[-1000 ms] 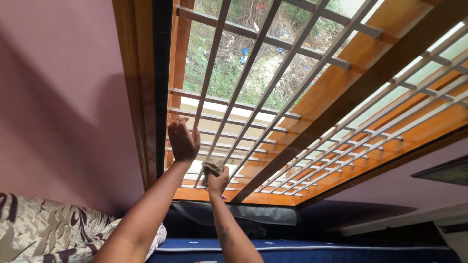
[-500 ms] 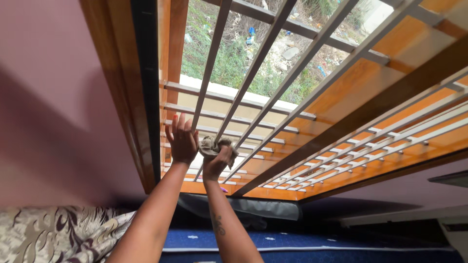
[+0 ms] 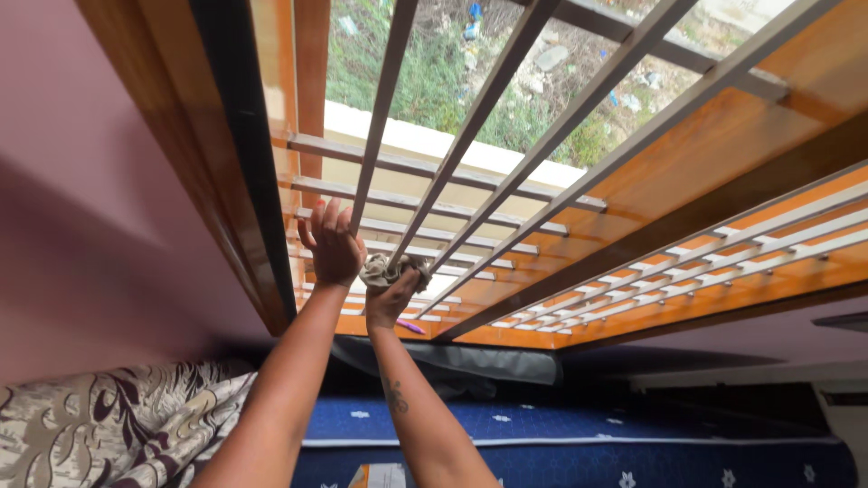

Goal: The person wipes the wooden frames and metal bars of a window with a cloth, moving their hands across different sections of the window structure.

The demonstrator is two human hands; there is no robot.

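Head view: a crumpled grey-brown cloth (image 3: pixel 391 269) is clenched in the right hand (image 3: pixel 391 296) against a slanted grey metal window bar (image 3: pixel 425 233), whose long axis runs up and right. Just left, the left hand (image 3: pixel 331 246) is spread open on the grille, holding nothing.

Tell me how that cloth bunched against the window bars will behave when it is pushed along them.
The cloth looks soft and floppy: it sits crumpled in folds in the right hand, so it would likely mould around a grille bar rather than stay stiff. It seems light, since the fingers alone hold it up. Loose ends might snag where the bars cross.
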